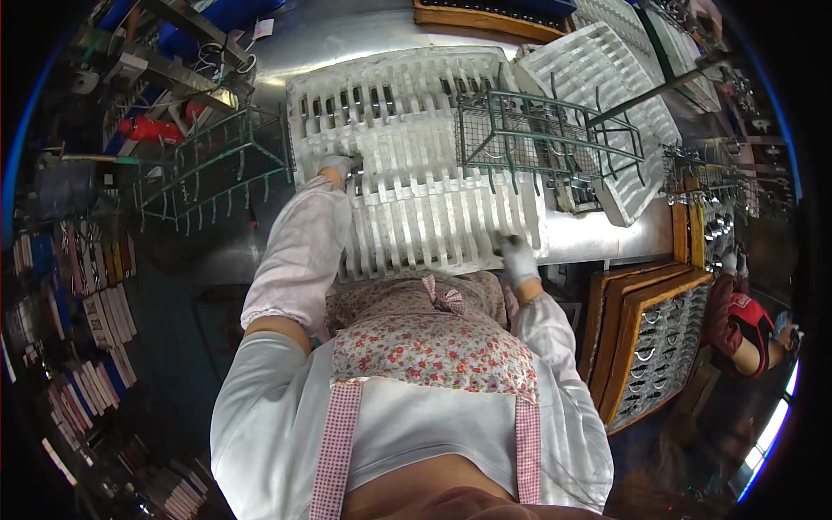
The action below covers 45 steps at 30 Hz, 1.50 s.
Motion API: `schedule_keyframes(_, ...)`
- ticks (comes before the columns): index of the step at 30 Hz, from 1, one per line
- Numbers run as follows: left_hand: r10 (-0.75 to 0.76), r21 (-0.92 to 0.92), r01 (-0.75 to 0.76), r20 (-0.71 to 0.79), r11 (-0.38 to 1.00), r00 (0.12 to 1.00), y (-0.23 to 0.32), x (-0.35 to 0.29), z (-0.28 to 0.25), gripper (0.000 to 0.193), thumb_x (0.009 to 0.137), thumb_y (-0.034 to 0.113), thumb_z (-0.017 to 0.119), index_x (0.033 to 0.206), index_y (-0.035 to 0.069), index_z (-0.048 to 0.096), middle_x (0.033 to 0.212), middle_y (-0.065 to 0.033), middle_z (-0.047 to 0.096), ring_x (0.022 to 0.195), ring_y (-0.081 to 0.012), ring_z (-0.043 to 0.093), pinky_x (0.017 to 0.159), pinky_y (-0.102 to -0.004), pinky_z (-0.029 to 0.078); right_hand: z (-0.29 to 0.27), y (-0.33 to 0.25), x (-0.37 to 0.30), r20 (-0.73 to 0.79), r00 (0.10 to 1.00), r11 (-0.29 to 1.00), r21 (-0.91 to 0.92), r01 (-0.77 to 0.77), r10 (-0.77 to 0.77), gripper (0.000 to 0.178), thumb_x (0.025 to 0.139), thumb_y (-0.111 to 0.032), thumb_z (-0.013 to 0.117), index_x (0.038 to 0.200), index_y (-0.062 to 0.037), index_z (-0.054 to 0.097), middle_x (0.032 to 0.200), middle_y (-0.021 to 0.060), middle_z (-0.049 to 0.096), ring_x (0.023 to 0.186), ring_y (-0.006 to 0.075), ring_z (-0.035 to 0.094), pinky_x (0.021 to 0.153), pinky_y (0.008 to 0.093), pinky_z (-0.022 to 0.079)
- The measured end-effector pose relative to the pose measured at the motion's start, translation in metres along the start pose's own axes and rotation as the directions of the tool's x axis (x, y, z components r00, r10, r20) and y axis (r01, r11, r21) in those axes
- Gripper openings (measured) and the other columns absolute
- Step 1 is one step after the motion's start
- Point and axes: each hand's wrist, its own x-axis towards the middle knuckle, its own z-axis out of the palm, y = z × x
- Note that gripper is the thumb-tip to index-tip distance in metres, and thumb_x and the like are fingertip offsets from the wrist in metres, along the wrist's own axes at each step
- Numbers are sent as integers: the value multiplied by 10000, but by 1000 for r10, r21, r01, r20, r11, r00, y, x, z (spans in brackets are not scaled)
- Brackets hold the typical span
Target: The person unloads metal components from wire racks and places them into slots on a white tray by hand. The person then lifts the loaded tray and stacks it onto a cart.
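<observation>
A white slotted foam tray lies in front of me on a metal table, with dark metal parts standing in several of its far slots. My left hand, in a pale glove, is at the tray's left side with its fingers curled down at a slot. Something small and dark shows beside those fingers, too small to name. By the tray's near right edge is my right hand, also gloved and with darkened fingertips. Motion smears its fingers, so I cannot tell whether they hold anything.
Green wire racks stand over the tray's right side, and another green rack is at its left. A second white tray leans at the far right. Orange-framed panels with metal parts stand lower right. A co-worker is at far right.
</observation>
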Motion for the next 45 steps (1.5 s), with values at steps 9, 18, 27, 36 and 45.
schedule_keyframes(9, 370, -730, -35, 304, 683, 878, 123, -207, -7, 303, 772, 198, 688, 973, -25, 645, 899, -83, 660, 801, -145, 592, 781, -254, 446, 41, -160, -55, 106, 891, 882, -136, 452, -441, 356, 746, -322, 684, 989, -65, 647, 880, 134, 653, 733, 224, 637, 682, 285, 494)
schedule_keyframes(18, 229, -434, 103, 645, 895, 729, 155, -252, 25, 443, 828, 318, 628, 1081, -43, 584, 937, -99, 639, 828, -147, 616, 702, -258, 505, 34, -85, -52, 186, 944, 923, 326, 202, -272, 326, 732, -293, 721, 894, -13, 678, 773, 114, 673, 640, 125, 607, 624, 267, 478)
schedule_keyframes(27, 313, -382, 3, 764, 924, 565, 163, -257, 47, 490, 858, 388, 566, 1141, -12, 546, 1013, -103, 618, 839, -183, 620, 695, -253, 503, 5, -86, -91, 103, 978, 794, 603, 81, -179, 218, 736, -153, 717, 871, 14, 676, 772, 67, 671, 664, 103, 593, 616, 254, 472)
schedule_keyframes(36, 400, -686, 92, 522, 722, 753, 165, -216, 17, 497, 902, 373, 484, 1213, -15, 483, 1177, -129, 559, 1054, -254, 560, 911, -347, 418, -56, -88, -39, -16, 983, 440, 895, -69, 185, 179, 793, -291, 637, 840, -120, 613, 510, -49, 379, 376, 99, 342, 352, 304, 377)
schedule_keyframes(45, 241, -682, 245, 534, 689, 810, 102, -206, 15, 466, 894, 330, 507, 1200, -21, 490, 1154, -122, 572, 1045, -239, 561, 920, -322, 414, -35, -123, 1, -64, 948, 405, 911, -72, 313, 272, 774, -313, 658, 614, -149, 511, 487, -35, 381, 331, 123, 308, 299, 333, 320)
